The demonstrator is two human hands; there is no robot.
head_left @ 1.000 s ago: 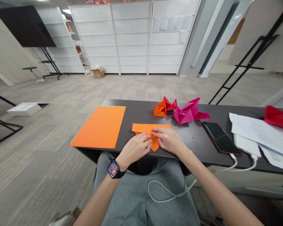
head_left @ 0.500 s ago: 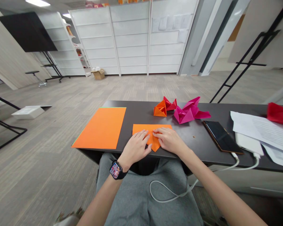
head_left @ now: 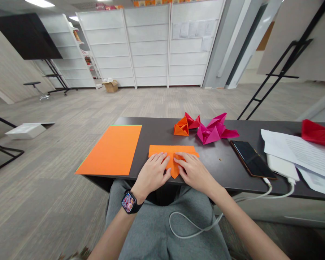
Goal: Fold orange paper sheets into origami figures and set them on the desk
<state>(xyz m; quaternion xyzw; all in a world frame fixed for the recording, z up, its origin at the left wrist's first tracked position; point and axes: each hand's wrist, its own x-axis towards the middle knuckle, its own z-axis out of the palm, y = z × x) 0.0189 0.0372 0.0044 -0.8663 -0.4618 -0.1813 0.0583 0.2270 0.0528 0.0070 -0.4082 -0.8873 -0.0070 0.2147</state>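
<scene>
The left hand [head_left: 151, 177] and right hand [head_left: 196, 171] lie flat on a folded sheet of orange paper [head_left: 161, 150], which sits on the near edge of a dark table [head_left: 222, 177]. The paper's pointed flap hangs toward the person, between the hands. The fingers of the left hand [head_left: 161, 160] and of the right hand [head_left: 181, 161] are extended and slightly spread, pressing down from above, with neither hand pinching or gripping the paper. A smartwatch [head_left: 129, 202] sits on the left wrist. Below the folded paper are the person's grey trousers [head_left: 151, 234], with a white cable [head_left: 189, 226] looping across them.

Left of the folded paper lies a flat, unfolded orange sheet [head_left: 111, 150]. Just beyond it stand an orange origami piece [head_left: 181, 128] touching a red one [head_left: 193, 122], with a pink origami piece [head_left: 211, 131] beside them. To its right are a black smartphone [head_left: 251, 163], a white power bank [head_left: 281, 167], printed papers [head_left: 308, 151] and a red folded paper [head_left: 318, 133] on top of them. Far beyond the folded paper, across the carpet [head_left: 70, 108], stand white perforated shelving panels [head_left: 148, 47], with a cardboard box [head_left: 111, 86] at their foot
</scene>
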